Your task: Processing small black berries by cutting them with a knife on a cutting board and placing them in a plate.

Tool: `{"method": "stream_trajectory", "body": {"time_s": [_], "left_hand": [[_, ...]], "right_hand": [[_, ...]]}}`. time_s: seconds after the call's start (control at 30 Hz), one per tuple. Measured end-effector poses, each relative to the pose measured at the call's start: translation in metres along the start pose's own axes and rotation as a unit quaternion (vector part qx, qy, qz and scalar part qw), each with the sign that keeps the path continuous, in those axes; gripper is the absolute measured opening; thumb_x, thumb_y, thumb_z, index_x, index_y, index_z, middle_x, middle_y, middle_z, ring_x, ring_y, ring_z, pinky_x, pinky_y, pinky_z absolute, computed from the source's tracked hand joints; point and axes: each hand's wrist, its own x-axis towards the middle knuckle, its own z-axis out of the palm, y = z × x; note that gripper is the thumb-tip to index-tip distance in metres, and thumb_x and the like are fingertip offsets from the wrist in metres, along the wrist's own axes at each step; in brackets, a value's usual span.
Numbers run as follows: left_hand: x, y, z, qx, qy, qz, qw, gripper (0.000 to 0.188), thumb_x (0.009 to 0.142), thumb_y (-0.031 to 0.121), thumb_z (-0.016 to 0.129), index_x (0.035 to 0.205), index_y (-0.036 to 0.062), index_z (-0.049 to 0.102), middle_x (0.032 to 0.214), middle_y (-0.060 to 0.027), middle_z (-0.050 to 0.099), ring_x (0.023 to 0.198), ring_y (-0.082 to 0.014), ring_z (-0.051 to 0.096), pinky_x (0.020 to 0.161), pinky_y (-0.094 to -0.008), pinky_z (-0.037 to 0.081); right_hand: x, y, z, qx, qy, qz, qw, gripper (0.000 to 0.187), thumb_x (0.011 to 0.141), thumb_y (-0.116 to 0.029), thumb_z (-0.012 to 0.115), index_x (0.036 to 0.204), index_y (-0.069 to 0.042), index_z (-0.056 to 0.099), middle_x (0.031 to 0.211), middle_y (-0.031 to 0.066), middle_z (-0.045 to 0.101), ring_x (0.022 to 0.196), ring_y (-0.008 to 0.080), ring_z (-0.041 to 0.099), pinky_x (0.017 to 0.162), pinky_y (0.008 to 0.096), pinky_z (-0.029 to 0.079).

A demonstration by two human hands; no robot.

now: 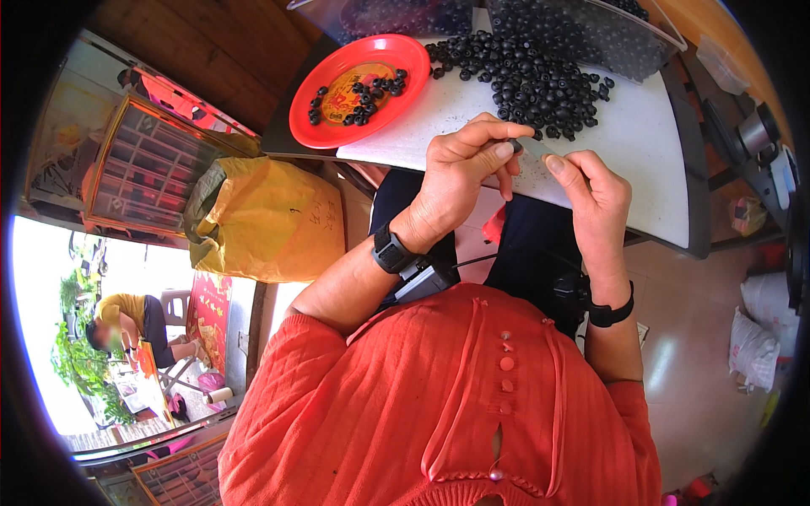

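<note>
My left hand (460, 169) pinches a small dark round bead (515, 145) between thumb and fingertips, above the near edge of the white tabletop (396, 150). In my right hand (597, 190) is a small knife, gripped between thumb and fingers; its grey blade (532, 147) points at the bead and comes close to or touches it. Just beyond both hands lies a heap of similar black beads (540, 88). A red plate (412, 59) to the left holds several more of them. Dark specks are scattered on the white surface near my hands.
Clear plastic containers (620, 42) of black beads stand at the table's far side. A yellow sack (278, 219) is left of my knees. White sacks (753, 350) lie on the floor at right. Another person (126, 316) bends over work outside at far left.
</note>
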Motion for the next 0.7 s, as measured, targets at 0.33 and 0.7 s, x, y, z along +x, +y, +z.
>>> {"method": "stream_trajectory", "body": {"time_s": [0.33, 0.7], "left_hand": [[0.001, 0.001, 0.000, -0.038, 0.010, -0.018, 0.999, 0.024, 0.102, -0.005, 0.051, 0.119, -0.0063, 0.069, 0.097, -0.0087, 0.059, 0.079, -0.0157, 0.063, 0.060, -0.0272, 0.057], [0.008, 0.065, -0.039, 0.281, 0.139, 0.146, 0.938, 0.024, 0.093, -0.007, 0.059, 0.111, -0.0018, 0.074, 0.094, -0.0040, 0.062, 0.073, -0.0093, 0.060, 0.061, -0.0224, 0.050]], "right_hand": [[0.001, -0.002, 0.001, 0.001, -0.008, 0.010, 1.000, 0.025, 0.094, -0.017, 0.075, 0.081, 0.001, 0.066, 0.059, 0.0028, 0.051, 0.055, 0.0079, 0.041, 0.050, 0.0280, 0.036], [0.003, -0.004, -0.026, 0.087, 0.048, 0.044, 0.994, 0.022, 0.096, -0.017, 0.074, 0.086, 0.002, 0.068, 0.067, -0.0054, 0.048, 0.063, 0.0043, 0.041, 0.056, 0.0224, 0.033]]}}
